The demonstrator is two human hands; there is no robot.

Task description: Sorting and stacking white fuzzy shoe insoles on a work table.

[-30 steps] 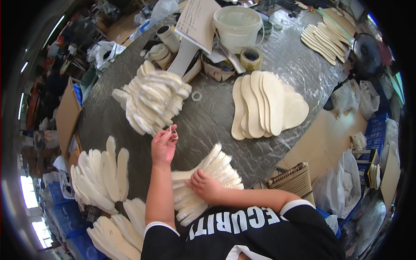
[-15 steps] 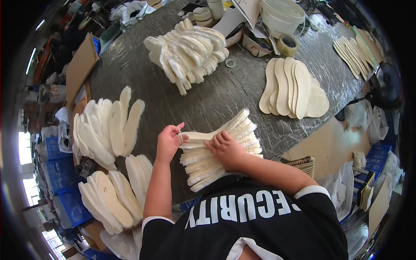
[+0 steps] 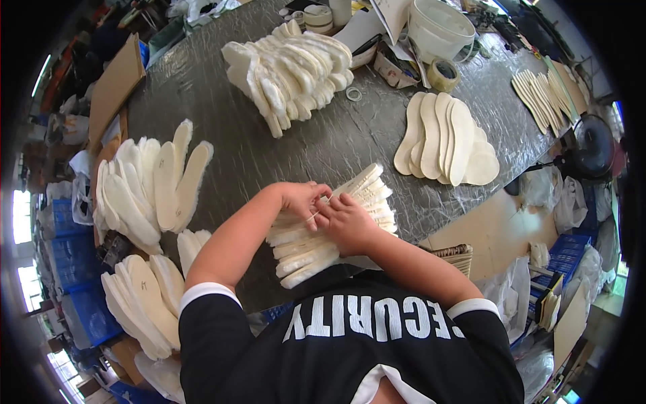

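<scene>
A bundle of cream fleecy insoles (image 3: 303,254) lies on the dark table close to my body, stacked on edge and pinched in at the middle. My right hand (image 3: 351,227) is closed over its waist, pressing the insoles together. Right beside it, over the top of the bundle, my left hand (image 3: 304,202) has its fingers curled in a pinch. A thin whitish band (image 3: 312,217), string or elastic, runs from those fingers toward the right hand. Whether it passes round the bundle is hidden by my hands.
A large insole pile (image 3: 289,74) sits at the back, flat bare insoles (image 3: 444,138) at the right. More fleecy insoles (image 3: 138,192) lie left. A tape roll (image 3: 443,74), a white bucket (image 3: 441,30) and a small ring (image 3: 354,94) stand far off. A fan (image 3: 592,145) is beyond the right edge.
My left hand has moved right with the thin band, from the bundle's left end to its middle beside my right hand. The right hand stays on the bundle. The whole view has shifted slightly.
</scene>
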